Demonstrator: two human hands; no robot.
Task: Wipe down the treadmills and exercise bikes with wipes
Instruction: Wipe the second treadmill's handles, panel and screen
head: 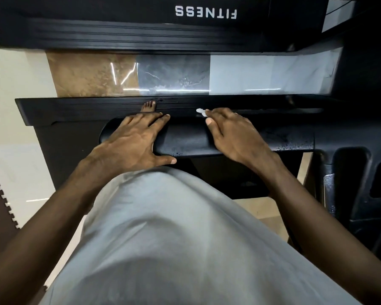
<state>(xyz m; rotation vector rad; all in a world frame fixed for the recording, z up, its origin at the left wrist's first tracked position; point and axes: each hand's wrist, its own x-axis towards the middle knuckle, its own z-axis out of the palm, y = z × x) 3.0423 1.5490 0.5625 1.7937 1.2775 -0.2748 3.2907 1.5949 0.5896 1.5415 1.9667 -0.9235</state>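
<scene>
Your shirt (pixel 163 238) fills the near part of the view, and both arms reach out from it to the black padded bar (pixel 185 139) of a treadmill.

Your left hand (pixel 132 137) lies flat on the left part of the bar. The fingers are straight and spread, the thumb is at the near edge, and it grasps nothing. I think it only steadies you.

Your right hand (pixel 231 133) is on the bar a little to the right, with the fingers bent over the far side. It holds the wipe (pixel 201 112). Only a small white end shows, past the fingertips and close to the thumb.

To the right of this hand the bar carries wet drops (pixel 286 142) and a dull sheen, so this part looks already wiped. Between your hands the sheen is weaker, and the left end under your left hand looks dry. I judge that the bar is about half done and the stroke goes toward the left.

Beyond the bar, lower down, is the ribbed side rail (pixel 75 108), with your bare foot (pixel 149 106) on it. It shows no wet marks that I can see. Across a strip of tiled floor (pixel 262 73), the far treadmill (pixel 119 34) looks dry too. No exercise bike is in view, so most of the task seems left to do.
</scene>
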